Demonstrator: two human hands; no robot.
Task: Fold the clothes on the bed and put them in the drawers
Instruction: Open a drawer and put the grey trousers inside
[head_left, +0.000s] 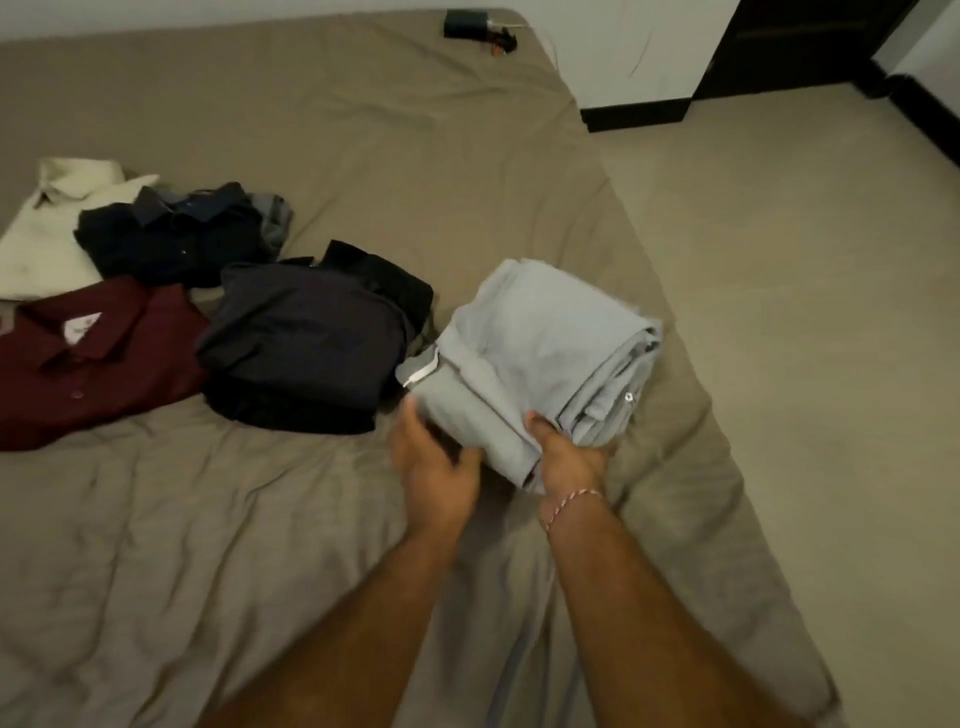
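Pale grey folded trousers (540, 353) rest at the bed's (260, 545) right edge; no writing is readable anywhere. The right hand (569, 457) grips their near corner, thumb on top. The left hand (434, 462) touches the near-left edge, its fingers blurred. Four folded garments or piles lie left: cream shirt (47, 234), navy shirt (171, 234), maroon shirt (88, 358), dark pile (306, 338).

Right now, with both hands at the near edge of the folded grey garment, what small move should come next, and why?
Probably lift it off the bed. The light grey garment already looks folded, the right hand grips its near edge with the thumb on top, and the left hand is at its left corner. No drawers are in view, so carrying comes next.
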